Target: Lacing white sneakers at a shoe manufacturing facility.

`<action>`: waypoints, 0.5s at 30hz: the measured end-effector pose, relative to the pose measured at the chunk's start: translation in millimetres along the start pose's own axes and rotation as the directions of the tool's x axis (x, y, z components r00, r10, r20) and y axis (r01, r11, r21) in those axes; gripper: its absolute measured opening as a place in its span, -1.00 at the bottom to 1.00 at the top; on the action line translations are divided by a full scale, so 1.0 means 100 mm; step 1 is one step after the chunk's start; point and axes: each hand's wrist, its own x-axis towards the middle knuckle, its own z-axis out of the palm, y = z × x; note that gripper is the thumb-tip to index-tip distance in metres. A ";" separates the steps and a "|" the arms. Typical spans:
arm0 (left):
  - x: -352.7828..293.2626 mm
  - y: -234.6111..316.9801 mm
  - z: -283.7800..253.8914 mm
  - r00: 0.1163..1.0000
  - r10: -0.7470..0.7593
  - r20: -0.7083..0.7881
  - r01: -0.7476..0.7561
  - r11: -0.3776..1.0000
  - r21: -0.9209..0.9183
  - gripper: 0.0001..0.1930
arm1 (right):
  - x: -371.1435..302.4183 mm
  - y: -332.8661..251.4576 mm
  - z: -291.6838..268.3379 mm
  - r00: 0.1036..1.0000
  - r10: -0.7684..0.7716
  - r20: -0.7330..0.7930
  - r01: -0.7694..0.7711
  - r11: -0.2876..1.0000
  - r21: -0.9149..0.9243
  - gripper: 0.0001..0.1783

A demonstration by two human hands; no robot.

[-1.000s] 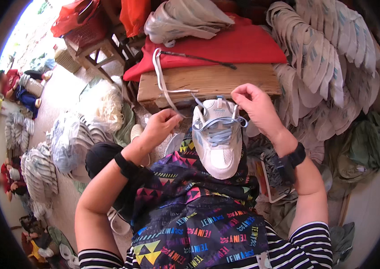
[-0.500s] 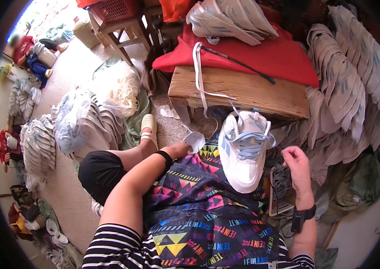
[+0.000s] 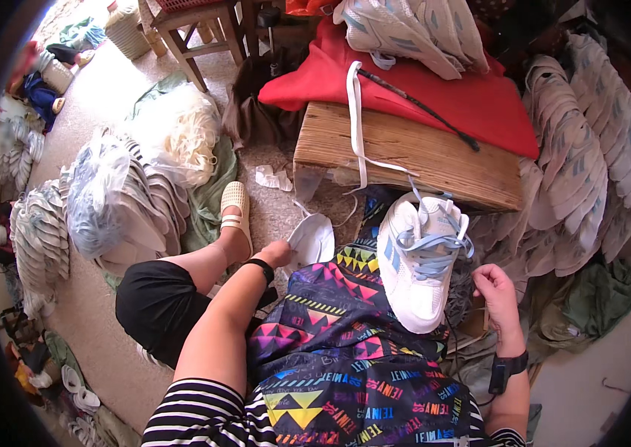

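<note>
A white sneaker (image 3: 413,287) with light-blue laces (image 3: 433,249) sits against my patterned apron (image 3: 345,335), toe toward me. Left of it, my left hand (image 3: 276,253) grips a white, rounded flat piece (image 3: 312,240) by its edge; the exact kind is unclear. My right hand (image 3: 495,290) is just right of the sneaker, apart from it, with thumb and fingers pinched together. Whatever they may hold is too small to make out. From the bench top a white lace (image 3: 356,134) hangs down toward the sneaker.
Ahead stands a wooden bench (image 3: 405,153) with a red cloth (image 3: 434,112), a thin dark tool (image 3: 419,110) and stacked shoe uppers (image 3: 412,33). More uppers (image 3: 565,141) hang at the right. Bagged uppers (image 3: 125,205) and pale cords (image 3: 185,141) lie left.
The view has shifted slightly. My left hand has drawn a little toward the left, and the white piece now faces up more broadly. My right hand stays pinched beside the sneaker.
</note>
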 end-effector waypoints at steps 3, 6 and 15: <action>0.06 0.38 -0.31 0.980 0.181 -0.078 -0.187 0.979 -0.086 -0.69 | -0.06 -0.09 -0.09 0.999 -0.021 -0.044 0.018 0.998 -0.064 -0.90; -0.21 0.64 -0.80 0.987 0.110 -0.117 -0.095 0.988 0.120 -0.73 | -0.02 -0.32 0.00 0.993 -0.113 -0.031 0.110 0.990 -0.085 -0.91; -1.80 0.84 -2.56 0.517 0.110 -0.849 -0.024 0.993 0.114 -0.59 | 0.09 -0.90 0.90 0.468 -0.761 0.449 0.862 0.281 -0.422 -0.78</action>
